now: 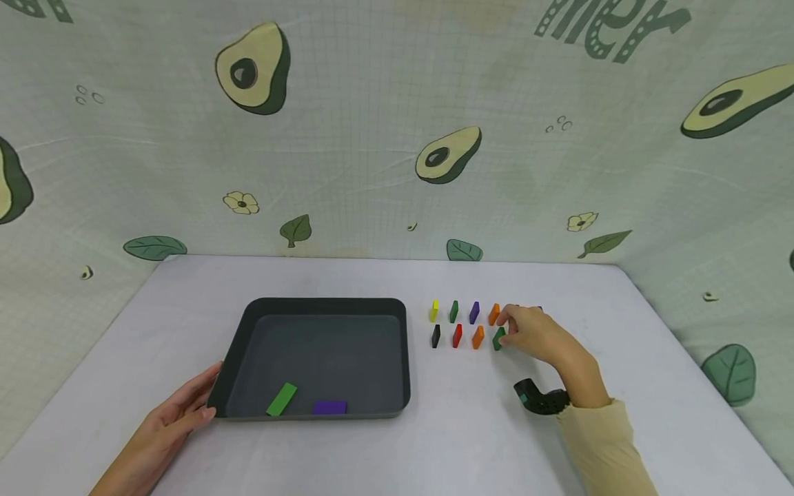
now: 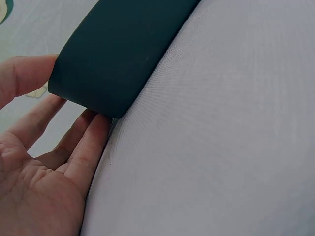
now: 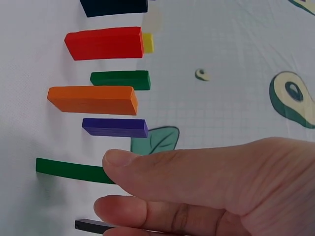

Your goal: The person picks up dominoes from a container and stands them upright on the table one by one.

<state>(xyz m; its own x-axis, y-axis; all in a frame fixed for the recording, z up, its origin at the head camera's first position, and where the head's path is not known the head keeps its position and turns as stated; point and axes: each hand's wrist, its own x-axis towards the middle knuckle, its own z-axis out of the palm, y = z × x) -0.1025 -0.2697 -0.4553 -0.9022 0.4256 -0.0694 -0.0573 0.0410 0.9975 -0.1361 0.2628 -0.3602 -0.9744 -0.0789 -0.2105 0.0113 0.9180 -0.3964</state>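
My left hand (image 1: pixel 170 424) holds the near left corner of a dark grey tray (image 1: pixel 403 358), thumb at the near side and fingers along the left side. In the left wrist view, the tray's corner (image 2: pixel 113 54) sits between thumb and fingers. On the right, my right hand (image 1: pixel 536 334) reaches over a standing green block (image 1: pixel 498 339). The right wrist view has the thumb (image 3: pixel 167 169) overlapping the end of that green block (image 3: pixel 69 168), with the index finger (image 3: pixel 147 211) apart below it. An orange block (image 1: pixel 494 314) stands just beyond the fingertips.
Two rows of upright blocks run leftward from my right hand, including a red block (image 1: pixel 457 336) and a black block (image 1: pixel 436 336). Inside the tray lie a light green block (image 1: pixel 282 399) and a purple block (image 1: pixel 329 408). A patterned cloth (image 1: pixel 360 138) hangs behind the white table (image 1: pixel 446 448).
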